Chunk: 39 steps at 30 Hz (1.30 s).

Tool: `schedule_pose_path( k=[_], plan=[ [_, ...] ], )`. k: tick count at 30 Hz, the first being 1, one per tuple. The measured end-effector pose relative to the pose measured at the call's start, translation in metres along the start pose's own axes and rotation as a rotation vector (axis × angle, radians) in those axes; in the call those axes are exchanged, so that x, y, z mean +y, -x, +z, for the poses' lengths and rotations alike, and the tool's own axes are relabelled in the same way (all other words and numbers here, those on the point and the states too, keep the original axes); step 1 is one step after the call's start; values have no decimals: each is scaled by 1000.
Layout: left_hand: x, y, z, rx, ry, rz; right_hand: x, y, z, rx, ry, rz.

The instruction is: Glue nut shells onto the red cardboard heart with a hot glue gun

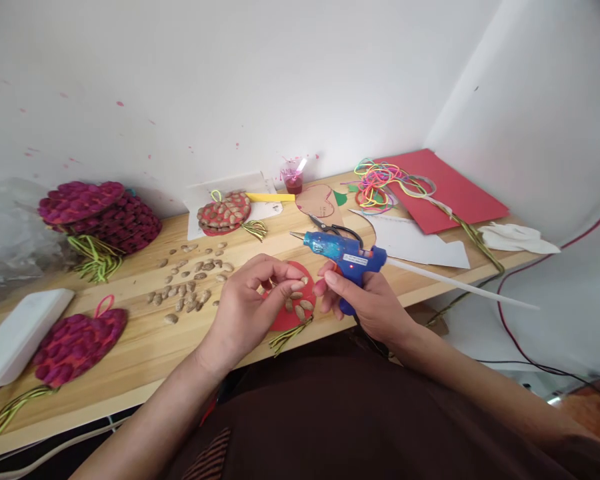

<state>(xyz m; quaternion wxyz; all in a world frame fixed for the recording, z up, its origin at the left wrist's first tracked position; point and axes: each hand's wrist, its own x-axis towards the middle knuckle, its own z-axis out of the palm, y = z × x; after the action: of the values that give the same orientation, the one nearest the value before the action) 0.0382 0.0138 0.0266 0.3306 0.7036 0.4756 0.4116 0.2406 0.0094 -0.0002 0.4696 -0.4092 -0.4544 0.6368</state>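
My right hand (367, 300) grips a blue hot glue gun (347, 257) with a white glue stick (460, 285) trailing out to the right; its nozzle points left. My left hand (253, 300) pinches a small pale seed (298, 285) at its fingertips, just over a red heart-shaped card (285, 319) lying at the table's front edge. Several seeds are stuck on the card, and green-yellow cords (287, 337) hang from its lower end.
Loose seeds (190, 283) lie scattered left of my hands. Finished magenta seed hearts (77, 343) (100, 213) sit at the left, a red one (225, 212) behind. Scissors (333, 230), coloured cords (380, 180), red paper (445, 190), white sheets (420, 243) and a pink cup (293, 180) lie farther back.
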Motion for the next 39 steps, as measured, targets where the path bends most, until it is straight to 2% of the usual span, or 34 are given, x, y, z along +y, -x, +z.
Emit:
schedule_pose_path(
  k=[2, 4, 8, 12, 19, 30, 39],
  plan=[
    [-2, -1, -2, -22, 361, -262, -4, 5, -2, -10, 58, 0],
    [-5, -2, -5, -14, 648, -427, -7, 10, -5, -41, 90, -2],
    [-12, -3, -10, -24, 909, -540, -12, 23, -11, -126, 170, -52],
    [-18, -1, -13, -39, 943, -537, -16, 31, -11, -172, 349, -132],
    [-14, 1, -18, 21, 876, -509, -18, 33, -7, -163, 512, -212],
    [-16, 3, -22, 31, 782, -434, -3, 36, -13, -216, 561, -257],
    [-17, 2, -20, 17, 774, -419, -9, 33, -9, -241, 554, -366]
  ],
)
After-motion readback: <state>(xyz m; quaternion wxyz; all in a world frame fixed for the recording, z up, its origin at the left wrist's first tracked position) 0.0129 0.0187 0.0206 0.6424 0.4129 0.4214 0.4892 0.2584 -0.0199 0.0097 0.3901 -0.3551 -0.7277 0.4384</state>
